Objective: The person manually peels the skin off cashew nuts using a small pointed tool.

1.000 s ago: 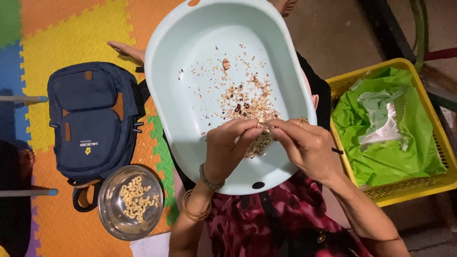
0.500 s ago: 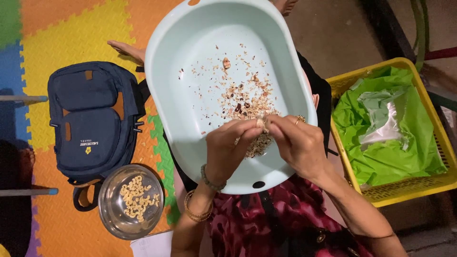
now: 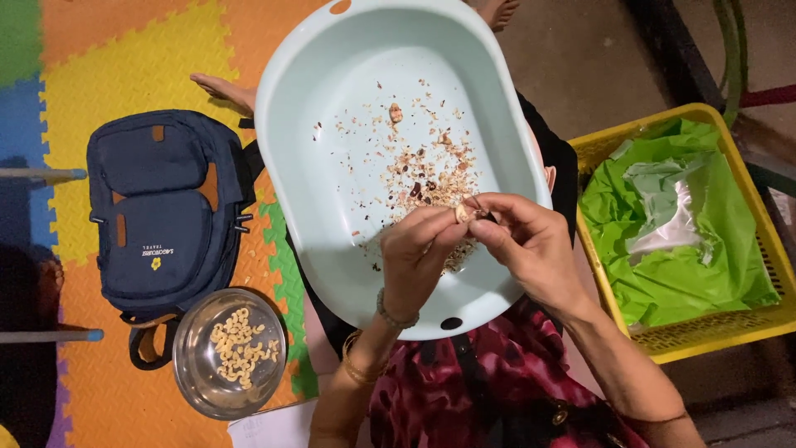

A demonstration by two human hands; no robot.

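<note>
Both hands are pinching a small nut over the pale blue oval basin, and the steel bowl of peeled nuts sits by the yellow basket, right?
Not quite. In the head view the round steel bowl of pale peeled nuts sits by the navy blue backpack, not the basket. The rest holds: left hand and right hand pinch a small nut over the pale blue oval plastic basin.

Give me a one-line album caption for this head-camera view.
Both hands, left hand and right hand, pinch a small nut over a pale blue basin of husk scraps.
</note>
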